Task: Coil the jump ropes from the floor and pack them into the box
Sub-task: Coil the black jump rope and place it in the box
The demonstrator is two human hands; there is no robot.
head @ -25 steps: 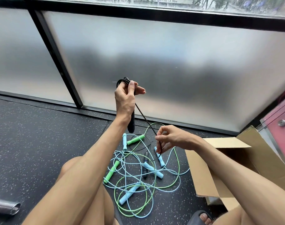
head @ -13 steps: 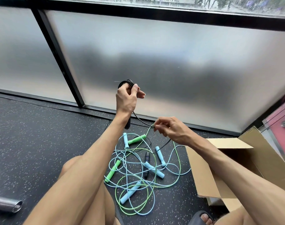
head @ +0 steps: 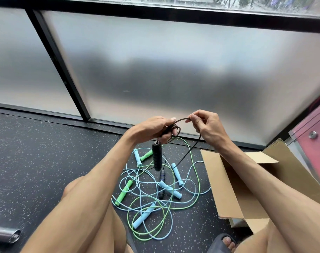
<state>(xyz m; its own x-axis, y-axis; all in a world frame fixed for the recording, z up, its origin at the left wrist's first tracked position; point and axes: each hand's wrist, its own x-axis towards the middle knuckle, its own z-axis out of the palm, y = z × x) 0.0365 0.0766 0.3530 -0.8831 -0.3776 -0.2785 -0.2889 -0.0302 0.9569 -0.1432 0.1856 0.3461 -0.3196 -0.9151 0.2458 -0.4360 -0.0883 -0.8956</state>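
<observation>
A: Gripping a few loops of the black jump rope [head: 171, 129] in the left hand [head: 153, 127], fingers curled round them, and letting the black handle [head: 157, 157] dangle at six o'clock below the fist.

B: And pinching the next loop between thumb and forefinger of the right hand [head: 204, 125], just at three o'clock of the left. Leaving the free cord trailing down towards five o'clock into the pile of blue and green ropes [head: 155, 194] on the floor [head: 46, 170].

A: Risking a snag there, probably: pulling up fast through the crossing cords and dragging half the pile along, or tightening a knot.

B: Also risking a slipped coil, by loosening the left grip while feeding in the new loop. Or swinging the dangling handle into the loops.

A: Spotting the second black handle [head: 162, 185] lying inside the pile, at six o'clock of the hanging one. Placing the box [head: 225, 189] at three o'clock of the pile, flaps open.

B: Not seeing into it, though, with the right forearm and the near wall in the way. Not managing a loop count either, under those fingers. Losing the thin black cord against the dark floor.

A: Catching only part of a metal tube [head: 6, 234] at eight o'clock and a sandal [head: 223, 243] at five o'clock, both cropped by the frame edge.
</observation>
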